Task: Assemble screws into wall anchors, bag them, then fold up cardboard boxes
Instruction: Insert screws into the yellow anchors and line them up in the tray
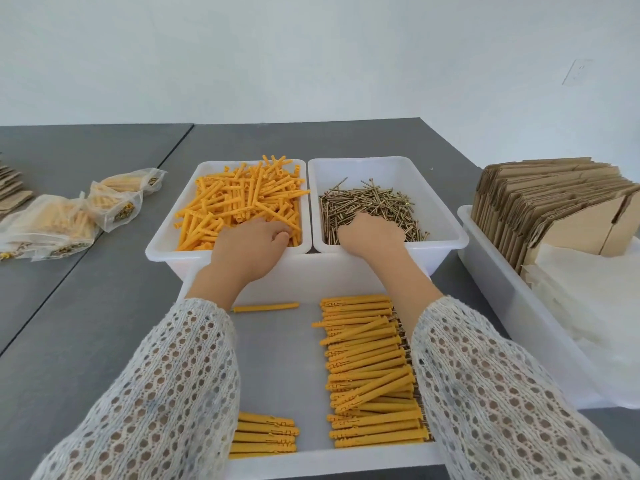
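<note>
1. The left hand (247, 249) is reached into the near right corner of the left bin (162, 244), where its fingers are curled down among the loose yellow wall anchors (242, 199); whether an anchor is actually pinched cannot be told.
2. The right hand (372, 235) is laid palm down on the pile of screws (370, 202) in the right bin (446, 223); its fingertips are hidden in the pile, so it cannot be told whether they are closed on a screw.
3. The two white bins are set side by side, touching, at the far edge of a large white tray (325, 460) nearest the person.
4. In the tray, assembled anchors (370, 368) are stacked in a long row on the right, partly covered by the right sleeve (491, 393).
5. A smaller group of anchors (265, 436) is seen at the near left of the tray, and a single anchor (265, 307) lies alone farther back.
6. Filled plastic bags (69, 216) are placed on the grey table (104, 306) at the far left.
7. Flat cardboard boxes (550, 206) are stood on edge in a white tub (519, 306) at the right, with thin white sheets lying just near of them in the same tub.
</note>
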A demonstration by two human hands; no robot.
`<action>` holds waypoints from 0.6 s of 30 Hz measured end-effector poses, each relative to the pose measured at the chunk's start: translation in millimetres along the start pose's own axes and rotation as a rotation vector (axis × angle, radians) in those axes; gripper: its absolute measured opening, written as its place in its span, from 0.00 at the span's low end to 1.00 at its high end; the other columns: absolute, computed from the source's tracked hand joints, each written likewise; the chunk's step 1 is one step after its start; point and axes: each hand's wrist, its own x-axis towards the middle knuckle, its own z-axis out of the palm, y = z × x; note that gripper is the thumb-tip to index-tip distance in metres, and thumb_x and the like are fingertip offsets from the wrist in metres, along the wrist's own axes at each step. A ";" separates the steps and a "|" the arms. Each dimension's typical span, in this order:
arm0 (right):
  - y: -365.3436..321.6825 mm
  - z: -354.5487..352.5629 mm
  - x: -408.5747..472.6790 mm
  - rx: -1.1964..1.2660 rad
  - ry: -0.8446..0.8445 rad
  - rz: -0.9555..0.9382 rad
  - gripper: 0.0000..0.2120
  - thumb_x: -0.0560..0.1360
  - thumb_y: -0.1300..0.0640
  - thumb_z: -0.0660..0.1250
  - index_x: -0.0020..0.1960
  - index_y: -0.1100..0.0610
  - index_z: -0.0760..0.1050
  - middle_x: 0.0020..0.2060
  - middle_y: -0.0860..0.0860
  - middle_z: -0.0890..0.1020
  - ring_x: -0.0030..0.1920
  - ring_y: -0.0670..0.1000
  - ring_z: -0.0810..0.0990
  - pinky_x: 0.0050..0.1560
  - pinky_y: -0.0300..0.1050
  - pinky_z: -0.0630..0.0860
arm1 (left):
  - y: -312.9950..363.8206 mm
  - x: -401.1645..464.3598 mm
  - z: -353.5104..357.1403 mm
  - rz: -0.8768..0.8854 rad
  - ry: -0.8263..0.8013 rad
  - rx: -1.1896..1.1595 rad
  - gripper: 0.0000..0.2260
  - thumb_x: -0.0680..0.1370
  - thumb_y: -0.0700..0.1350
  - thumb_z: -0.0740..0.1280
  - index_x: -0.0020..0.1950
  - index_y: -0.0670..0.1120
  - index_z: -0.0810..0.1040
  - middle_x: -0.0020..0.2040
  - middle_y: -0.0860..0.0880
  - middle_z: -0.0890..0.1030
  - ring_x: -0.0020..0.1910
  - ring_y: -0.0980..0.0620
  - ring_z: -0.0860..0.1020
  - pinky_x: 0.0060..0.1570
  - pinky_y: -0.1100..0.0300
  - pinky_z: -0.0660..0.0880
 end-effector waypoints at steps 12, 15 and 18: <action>-3.9 -7.3 5.1 -0.029 -0.240 -0.003 0.24 0.78 0.49 0.52 0.70 0.57 0.69 0.67 0.56 0.73 0.65 0.58 0.72 0.66 0.56 0.68 | -5.0 -1.8 0.4 0.040 0.074 -0.108 0.11 0.79 0.47 0.57 0.45 0.54 0.78 0.36 0.53 0.78 0.35 0.50 0.75 0.31 0.58 0.66; -2.8 -7.7 5.0 -0.027 -0.238 0.001 0.24 0.78 0.49 0.53 0.71 0.57 0.68 0.68 0.56 0.73 0.66 0.59 0.72 0.67 0.55 0.68 | -3.4 -3.0 2.9 0.063 0.205 -0.236 0.10 0.76 0.42 0.61 0.44 0.55 0.79 0.37 0.55 0.80 0.33 0.51 0.75 0.29 0.59 0.66; 0.4 -6.5 6.2 -0.043 -0.182 -0.005 0.23 0.77 0.49 0.54 0.69 0.57 0.70 0.64 0.56 0.75 0.61 0.58 0.74 0.56 0.51 0.67 | -3.6 -3.0 2.6 0.076 0.323 -0.424 0.11 0.76 0.38 0.63 0.45 0.53 0.80 0.44 0.56 0.81 0.34 0.55 0.77 0.34 0.58 0.74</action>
